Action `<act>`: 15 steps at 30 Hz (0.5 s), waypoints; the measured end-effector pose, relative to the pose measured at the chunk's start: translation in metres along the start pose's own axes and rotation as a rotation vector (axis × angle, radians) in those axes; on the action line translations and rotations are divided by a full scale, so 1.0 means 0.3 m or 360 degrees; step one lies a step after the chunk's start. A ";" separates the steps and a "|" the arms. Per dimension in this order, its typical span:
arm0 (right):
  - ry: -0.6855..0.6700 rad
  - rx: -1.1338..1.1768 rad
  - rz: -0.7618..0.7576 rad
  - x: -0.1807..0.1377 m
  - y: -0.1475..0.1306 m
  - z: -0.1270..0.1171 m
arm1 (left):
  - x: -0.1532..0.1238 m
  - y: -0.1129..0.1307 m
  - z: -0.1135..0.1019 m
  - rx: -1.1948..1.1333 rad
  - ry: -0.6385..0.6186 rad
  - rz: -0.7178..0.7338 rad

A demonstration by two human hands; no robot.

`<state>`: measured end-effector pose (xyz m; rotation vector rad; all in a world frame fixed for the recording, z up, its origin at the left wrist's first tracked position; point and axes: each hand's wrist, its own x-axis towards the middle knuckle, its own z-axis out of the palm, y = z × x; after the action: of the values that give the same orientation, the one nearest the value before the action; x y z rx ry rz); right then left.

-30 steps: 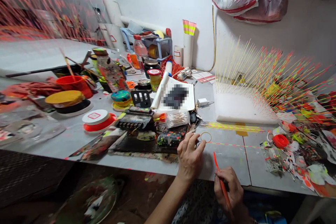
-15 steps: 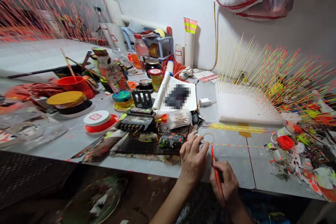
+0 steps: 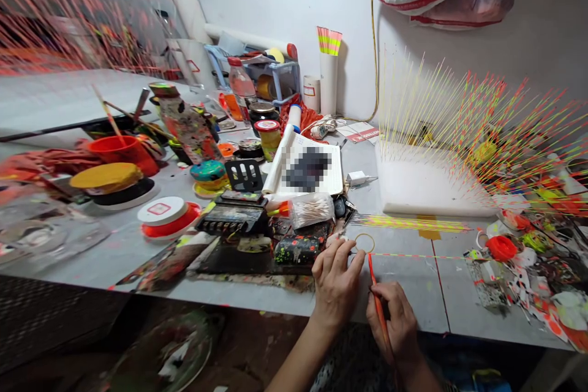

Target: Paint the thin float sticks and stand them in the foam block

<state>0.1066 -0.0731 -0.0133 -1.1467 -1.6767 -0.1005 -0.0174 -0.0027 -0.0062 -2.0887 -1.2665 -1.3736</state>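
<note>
My left hand (image 3: 337, 285) rests at the table's front edge, its fingers shut on the end of a thin rod painted in pink and yellow stripes (image 3: 413, 255), which runs off to the right across the tabletop. Just above those fingers lies a thin tan ring (image 3: 364, 243). My right hand (image 3: 395, 321) grips a slender orange-red stick (image 3: 377, 297), perhaps a paintbrush. Its upper end reaches the striped rod close to my left fingers. The exact contact point is too small to make out.
A white foam block (image 3: 427, 177) bristles with several painted thin sticks at the right. Paint-spattered scraps and a red cap (image 3: 500, 248) lie further right. Spools, jars, a blurred notebook (image 3: 307, 168) and a bag of cotton swabs (image 3: 311, 210) crowd the table beyond my hands.
My right hand has moved up and left, bringing the orange-red stick's tip to the striped rod. The view has also shifted slightly.
</note>
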 end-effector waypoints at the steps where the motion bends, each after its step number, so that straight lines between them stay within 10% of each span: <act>1: 0.0001 0.0004 0.0002 0.001 -0.001 -0.001 | 0.000 -0.001 -0.001 -0.0009 -0.0002 -0.0005; 15: 0.0072 0.0000 0.0035 0.005 -0.005 -0.016 | 0.012 -0.001 -0.013 -0.0013 -0.0021 0.0002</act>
<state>0.1087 -0.0758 -0.0094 -1.1542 -1.6240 -0.1115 -0.0193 -0.0034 -0.0013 -2.1074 -1.2664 -1.3685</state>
